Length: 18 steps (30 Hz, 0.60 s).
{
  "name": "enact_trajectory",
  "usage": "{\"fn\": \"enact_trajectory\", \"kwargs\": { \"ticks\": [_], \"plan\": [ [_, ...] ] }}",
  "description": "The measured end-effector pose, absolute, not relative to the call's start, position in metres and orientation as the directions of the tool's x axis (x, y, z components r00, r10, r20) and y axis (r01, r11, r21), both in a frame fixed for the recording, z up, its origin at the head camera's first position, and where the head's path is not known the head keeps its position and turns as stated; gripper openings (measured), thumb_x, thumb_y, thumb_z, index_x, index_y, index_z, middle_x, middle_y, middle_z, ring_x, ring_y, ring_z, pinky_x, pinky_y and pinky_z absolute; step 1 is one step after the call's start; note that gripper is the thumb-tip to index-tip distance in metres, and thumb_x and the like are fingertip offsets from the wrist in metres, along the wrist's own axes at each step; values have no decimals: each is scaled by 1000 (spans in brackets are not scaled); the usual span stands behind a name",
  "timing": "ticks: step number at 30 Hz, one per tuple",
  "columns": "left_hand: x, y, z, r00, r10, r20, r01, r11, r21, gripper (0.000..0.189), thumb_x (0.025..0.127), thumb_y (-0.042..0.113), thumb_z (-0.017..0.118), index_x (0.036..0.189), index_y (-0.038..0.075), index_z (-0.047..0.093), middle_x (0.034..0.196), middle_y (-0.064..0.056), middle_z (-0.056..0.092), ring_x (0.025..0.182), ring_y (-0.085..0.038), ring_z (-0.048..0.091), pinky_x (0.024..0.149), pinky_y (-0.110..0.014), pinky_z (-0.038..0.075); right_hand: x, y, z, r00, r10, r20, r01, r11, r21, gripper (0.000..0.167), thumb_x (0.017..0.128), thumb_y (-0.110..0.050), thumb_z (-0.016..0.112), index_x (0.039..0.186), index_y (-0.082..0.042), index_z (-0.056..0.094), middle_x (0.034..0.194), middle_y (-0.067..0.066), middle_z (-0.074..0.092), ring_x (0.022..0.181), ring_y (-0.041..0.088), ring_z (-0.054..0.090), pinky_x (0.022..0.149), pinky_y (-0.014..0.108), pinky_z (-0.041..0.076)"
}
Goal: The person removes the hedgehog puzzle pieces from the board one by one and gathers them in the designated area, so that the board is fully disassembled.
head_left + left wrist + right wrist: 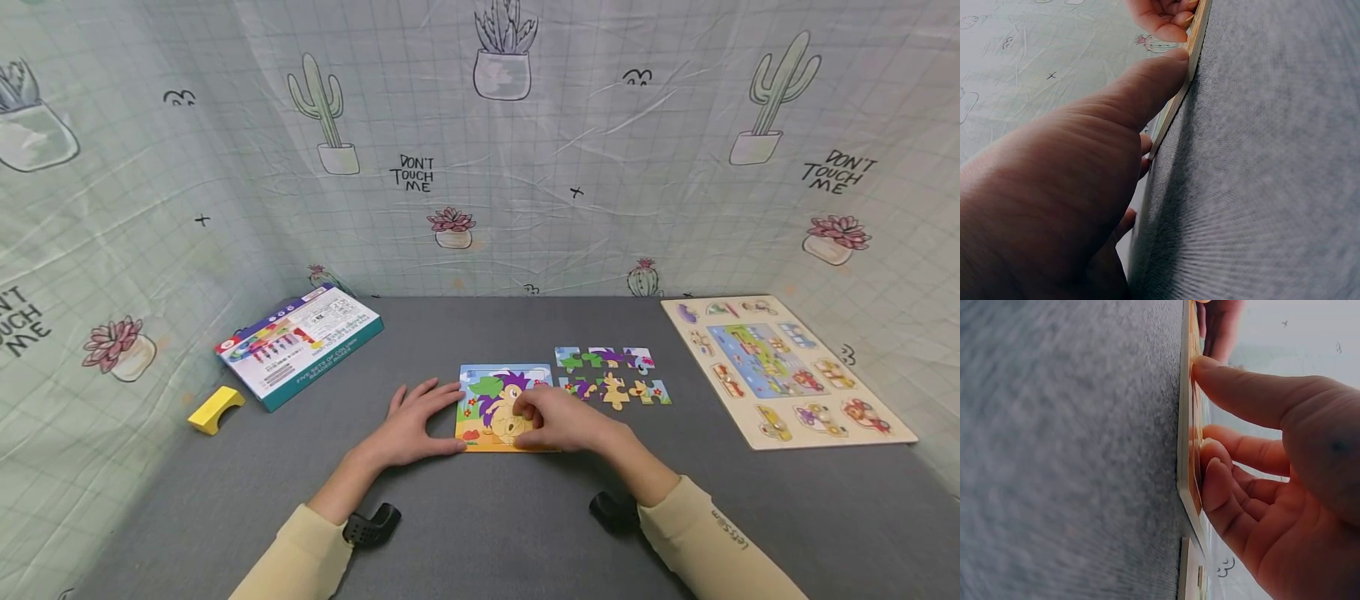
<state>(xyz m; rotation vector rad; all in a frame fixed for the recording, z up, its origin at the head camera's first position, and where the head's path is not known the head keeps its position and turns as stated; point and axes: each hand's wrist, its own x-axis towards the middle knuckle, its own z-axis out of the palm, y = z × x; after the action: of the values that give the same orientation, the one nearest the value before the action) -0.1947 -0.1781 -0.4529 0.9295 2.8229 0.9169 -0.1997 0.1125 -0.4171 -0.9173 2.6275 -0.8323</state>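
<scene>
In the head view a square jigsaw board (491,392) lies flat, with a purple-haired yellow cartoon animal printed on it. My left hand (415,422) rests at its left edge, fingers spread and fairly straight, the thumb touching the lower left corner. My right hand (566,419) is over the lower right part, fingers curled. The right wrist view shows the thumb and fingertips pinching a thin orange jigsaw piece (1195,400) at the board's surface; the hand hides most of it from above. Right of the board lie loose jigsaw pieces (613,390) in two rows.
At the left, a flat toy box (303,342) lies behind a yellow arch block (216,409). A wooden picture board (787,371) lies at the right on the grey table (480,533). A patterned cloth (525,183) hangs behind and at both sides.
</scene>
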Motion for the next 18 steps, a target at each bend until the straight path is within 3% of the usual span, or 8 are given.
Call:
{"fn": "enact_trajectory", "kwargs": {
  "ticks": [10, 18],
  "plan": [
    [-195, -179, -452, -823, 551, 139, 527, 649, 548, 74, 86, 46, 77, 148, 12, 53, 155, -6, 44, 148, -40, 22, 110, -72, -1, -197, 112, -416, -772, -636, -14, -523, 648, -554, 37, 84, -24, 85, 109, -5, 66, 91, -1, 54, 79, 12, 51, 72, 29, 46],
    [-194, -178, -452, -822, 551, 143, 529, 648, 547, 74, 86, 45, 78, 148, 13, 54, 155, -6, 45, 148, -40, 22, 110, -72, -1, -197, 112, -415, -801, -599, -13, -466, 637, -614, 34, 86, -18, 83, 108, -5, 61, 91, 1, 55, 79, 14, 53, 71, 29, 48]
  ]
}}
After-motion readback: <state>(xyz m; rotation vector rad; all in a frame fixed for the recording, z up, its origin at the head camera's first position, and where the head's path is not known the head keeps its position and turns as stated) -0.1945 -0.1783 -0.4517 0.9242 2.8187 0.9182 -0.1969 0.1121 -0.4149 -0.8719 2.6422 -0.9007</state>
